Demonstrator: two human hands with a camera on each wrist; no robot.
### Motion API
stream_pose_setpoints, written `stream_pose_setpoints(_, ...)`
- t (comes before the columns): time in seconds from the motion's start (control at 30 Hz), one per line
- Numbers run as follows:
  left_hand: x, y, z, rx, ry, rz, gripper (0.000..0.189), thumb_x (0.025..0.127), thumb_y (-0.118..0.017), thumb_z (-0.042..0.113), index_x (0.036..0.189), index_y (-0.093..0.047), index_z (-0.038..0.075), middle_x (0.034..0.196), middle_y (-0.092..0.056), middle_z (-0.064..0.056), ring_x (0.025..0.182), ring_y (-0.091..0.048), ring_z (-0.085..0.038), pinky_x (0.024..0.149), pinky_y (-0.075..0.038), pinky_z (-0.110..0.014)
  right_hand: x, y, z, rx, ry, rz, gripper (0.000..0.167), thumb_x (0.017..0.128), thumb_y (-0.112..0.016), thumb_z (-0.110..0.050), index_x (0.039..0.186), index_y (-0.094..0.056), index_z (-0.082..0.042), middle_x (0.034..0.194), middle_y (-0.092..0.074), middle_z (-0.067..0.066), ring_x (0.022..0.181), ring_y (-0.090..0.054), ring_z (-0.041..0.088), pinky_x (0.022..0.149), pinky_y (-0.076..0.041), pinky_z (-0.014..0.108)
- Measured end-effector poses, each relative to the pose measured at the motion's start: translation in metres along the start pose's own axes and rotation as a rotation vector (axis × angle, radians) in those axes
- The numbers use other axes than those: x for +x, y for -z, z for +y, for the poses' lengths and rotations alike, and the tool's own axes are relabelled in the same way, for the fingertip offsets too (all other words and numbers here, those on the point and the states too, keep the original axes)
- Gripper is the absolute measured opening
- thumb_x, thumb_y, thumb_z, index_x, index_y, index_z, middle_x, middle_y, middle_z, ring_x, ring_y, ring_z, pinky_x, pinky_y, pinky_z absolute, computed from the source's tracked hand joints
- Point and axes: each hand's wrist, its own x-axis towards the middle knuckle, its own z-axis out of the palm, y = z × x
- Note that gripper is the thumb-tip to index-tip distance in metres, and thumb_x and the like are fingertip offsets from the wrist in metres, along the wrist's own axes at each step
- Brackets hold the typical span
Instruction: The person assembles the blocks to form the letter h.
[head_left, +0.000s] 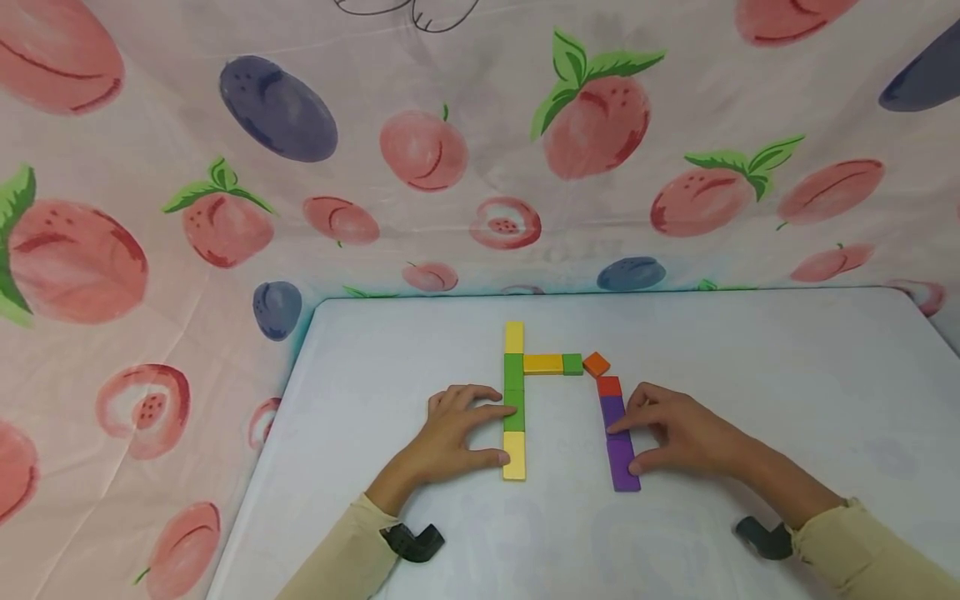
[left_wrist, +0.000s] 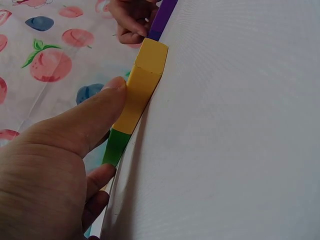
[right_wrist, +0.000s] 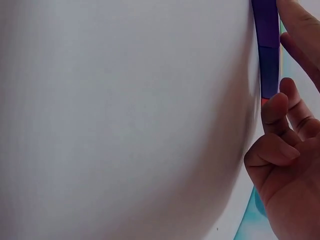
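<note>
Flat coloured blocks lie on the white table. The left column runs from a yellow block (head_left: 513, 337) through two green blocks (head_left: 513, 372) to another yellow block (head_left: 514, 468). My left hand (head_left: 450, 433) lies along it, index fingertip on the lower green block and thumb at the bottom yellow one. A yellow block (head_left: 543, 364) and a small green block (head_left: 572, 364) extend rightward. An orange block (head_left: 596, 364) sits turned like a diamond. Below it, a red block (head_left: 609, 386) tops two purple blocks (head_left: 621, 467); my right hand (head_left: 678, 425) touches these with index finger and thumb.
The white table (head_left: 337, 350) has a rounded far edge against a fruit-print cloth (head_left: 465, 75), which also hangs at the left. Black curved pieces (head_left: 420, 543) stick out at both sleeve cuffs.
</note>
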Motion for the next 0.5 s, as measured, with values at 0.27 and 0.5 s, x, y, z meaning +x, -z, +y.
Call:
stream_pose_setpoints(0.27,0.000,0.000,0.000,-0.001,0.004,0.000,0.061,0.086,-0.075,0.057,0.142,-0.059,0.040,0.147,-0.049,0.008,0.137,-0.036,-0.016,0.109,-0.021,-0.053,0.001,-0.001,0.000,0.010,0.005,0.013,0.045,0.074,-0.090,-0.043,0.116,-0.077,-0.034,0.104,-0.054,-0.009,0.083,-0.052,0.009,0.067,-0.046,0.019)
stream_pose_setpoints(0.5,0.000,0.006,0.000,-0.029,0.004,-0.028,0.064,0.087,-0.074,0.057,0.145,-0.056,0.039,0.149,-0.048,0.007,0.138,-0.036,-0.017,0.111,-0.021,-0.054,-0.003,0.012,-0.001,0.012,-0.030,0.165,0.039,0.080,-0.086,-0.041,0.116,-0.077,-0.029,0.102,-0.062,-0.007,0.082,-0.055,0.009,0.066,-0.048,0.022)
